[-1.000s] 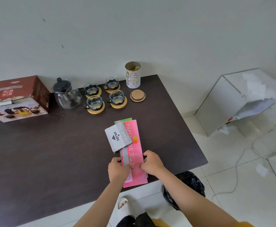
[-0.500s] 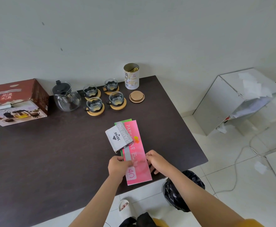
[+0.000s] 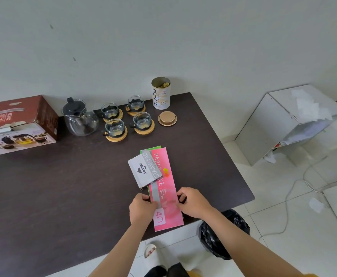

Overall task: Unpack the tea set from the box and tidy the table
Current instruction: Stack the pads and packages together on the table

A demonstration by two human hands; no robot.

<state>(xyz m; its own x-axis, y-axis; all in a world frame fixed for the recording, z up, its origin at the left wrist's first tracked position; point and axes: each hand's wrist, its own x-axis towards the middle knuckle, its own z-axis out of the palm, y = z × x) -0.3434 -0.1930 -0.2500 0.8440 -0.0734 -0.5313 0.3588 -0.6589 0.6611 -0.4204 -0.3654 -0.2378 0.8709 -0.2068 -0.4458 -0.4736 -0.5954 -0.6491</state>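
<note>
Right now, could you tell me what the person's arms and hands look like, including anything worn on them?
Both forearms are bare to the frame's edge, with no sleeves showing. The left hand and right hand wear no gloves, and no rings, watch or bracelet can be seen.

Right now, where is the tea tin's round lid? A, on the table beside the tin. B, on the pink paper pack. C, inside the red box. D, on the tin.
A: the round lid lies flat on the dark table just in front of the open tea tin.
</note>
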